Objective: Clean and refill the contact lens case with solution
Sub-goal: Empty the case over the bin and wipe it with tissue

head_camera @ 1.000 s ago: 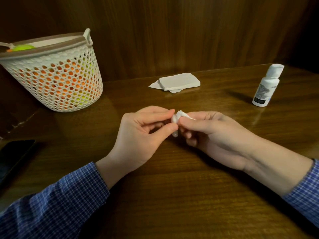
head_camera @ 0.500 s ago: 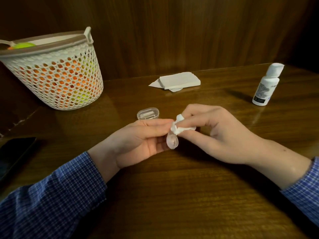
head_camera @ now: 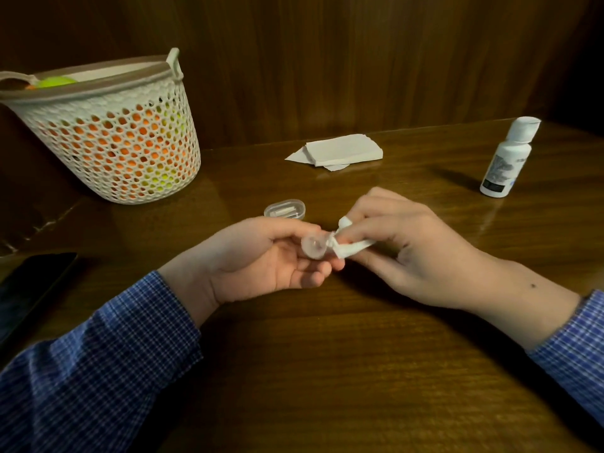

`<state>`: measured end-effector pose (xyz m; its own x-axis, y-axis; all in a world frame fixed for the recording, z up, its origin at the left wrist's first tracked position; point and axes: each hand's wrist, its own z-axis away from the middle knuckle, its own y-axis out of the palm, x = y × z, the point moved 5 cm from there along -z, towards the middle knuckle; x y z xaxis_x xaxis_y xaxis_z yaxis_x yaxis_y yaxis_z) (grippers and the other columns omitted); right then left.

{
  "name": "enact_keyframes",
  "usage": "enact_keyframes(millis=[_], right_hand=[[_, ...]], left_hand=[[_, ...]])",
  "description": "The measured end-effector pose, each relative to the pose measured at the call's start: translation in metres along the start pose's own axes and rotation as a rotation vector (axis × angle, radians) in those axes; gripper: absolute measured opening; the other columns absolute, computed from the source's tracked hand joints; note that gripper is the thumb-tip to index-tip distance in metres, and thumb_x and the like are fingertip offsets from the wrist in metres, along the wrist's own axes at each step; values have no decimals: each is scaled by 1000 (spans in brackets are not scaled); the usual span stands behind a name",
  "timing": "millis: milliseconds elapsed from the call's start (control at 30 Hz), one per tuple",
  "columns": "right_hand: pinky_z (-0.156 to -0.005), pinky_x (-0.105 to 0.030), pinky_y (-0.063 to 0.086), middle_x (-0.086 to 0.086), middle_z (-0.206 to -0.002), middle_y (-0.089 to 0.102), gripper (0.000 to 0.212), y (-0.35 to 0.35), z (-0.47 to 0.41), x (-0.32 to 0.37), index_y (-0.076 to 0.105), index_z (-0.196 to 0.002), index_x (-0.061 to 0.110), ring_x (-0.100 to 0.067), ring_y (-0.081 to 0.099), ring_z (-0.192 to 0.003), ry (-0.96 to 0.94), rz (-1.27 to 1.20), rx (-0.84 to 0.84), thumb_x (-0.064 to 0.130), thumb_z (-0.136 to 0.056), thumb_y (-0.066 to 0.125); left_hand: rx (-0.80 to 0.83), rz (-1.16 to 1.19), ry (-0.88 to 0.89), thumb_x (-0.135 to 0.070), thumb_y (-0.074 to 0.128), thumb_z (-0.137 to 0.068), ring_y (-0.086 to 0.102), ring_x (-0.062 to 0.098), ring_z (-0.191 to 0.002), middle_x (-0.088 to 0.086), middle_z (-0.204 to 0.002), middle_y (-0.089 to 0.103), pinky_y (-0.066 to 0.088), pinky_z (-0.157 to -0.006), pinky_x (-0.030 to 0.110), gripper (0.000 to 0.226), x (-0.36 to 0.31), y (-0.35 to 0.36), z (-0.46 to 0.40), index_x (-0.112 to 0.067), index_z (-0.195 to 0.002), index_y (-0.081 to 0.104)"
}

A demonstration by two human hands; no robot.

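Observation:
My left hand [head_camera: 261, 256] holds a small round clear lens case part [head_camera: 313, 246] between thumb and fingers, palm turned up. My right hand [head_camera: 415, 246] pinches a crumpled white tissue [head_camera: 346, 246] against that part's right side. Just behind my left hand, a clear oval case piece [head_camera: 285, 209] lies on the wooden table [head_camera: 327, 371]. The white solution bottle [head_camera: 508, 158] stands capped at the far right, away from both hands.
A stack of white tissues [head_camera: 340, 152] lies at the back centre. A white perforated basket [head_camera: 108, 132] with orange and green contents stands at the back left. A dark phone [head_camera: 29, 289] lies at the left edge.
My left hand turned palm up and lowered, exposing the round case part. The oval piece behind it came into sight. The tissue moved from the top to the part's right side.

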<state>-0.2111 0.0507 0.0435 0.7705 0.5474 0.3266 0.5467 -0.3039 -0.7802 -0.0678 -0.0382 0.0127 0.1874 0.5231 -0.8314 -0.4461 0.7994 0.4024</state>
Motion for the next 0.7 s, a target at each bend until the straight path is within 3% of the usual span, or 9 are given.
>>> enact_keyframes(millis=[67,167,233,333,533,700], right_hand=[[-75,-32,48,2,-93,67,17,-5,-1,-5,78,-104,17,-16,58,-88,78,-31,-103,23,-93,67],[-76,-23,49,11,-93,67,13,-7,0,-14,75,-104,25,-9,60,-91,268,-92,-213,24,-93,68],[-78,-15,48,17,-93,67,13,-3,1,-17,76,-104,28,-4,61,-95,349,-138,-212,23,-94,69],[-80,-18,50,16,-93,68,16,4,-1,-12,78,-105,27,-7,62,-96,339,-148,-184,25,-93,68],[-74,-30,48,6,-91,68,21,2,-2,-3,79,-106,19,-14,58,-88,181,-102,-129,29,-94,65],[-75,-29,47,0,-94,66,17,-6,0,6,79,-108,15,-18,55,-88,-48,-40,-33,20,-96,68]], left_hand=[[-60,-42,130,-15,42,-101,68,22,-84,20,-104,70,59,-72,30,39,-4,-1,-3,6,-127,62],[-206,-297,368,-14,58,-95,72,23,-103,13,-126,71,60,-88,34,42,-5,-3,-6,-7,-136,61],[-300,-461,519,-18,74,-87,73,20,-109,2,-120,75,61,-91,32,42,-4,0,-4,-16,-128,67],[-401,-453,662,-22,71,-78,76,14,-96,-2,-106,79,61,-79,22,35,-6,3,0,-20,-113,74],[-323,-322,545,-25,68,-78,74,17,-86,7,-98,78,61,-74,24,29,-4,-5,-4,-11,-99,82],[-44,-224,364,-29,64,-89,66,9,-72,2,-81,71,56,-67,23,22,1,1,-6,-15,-87,81]])
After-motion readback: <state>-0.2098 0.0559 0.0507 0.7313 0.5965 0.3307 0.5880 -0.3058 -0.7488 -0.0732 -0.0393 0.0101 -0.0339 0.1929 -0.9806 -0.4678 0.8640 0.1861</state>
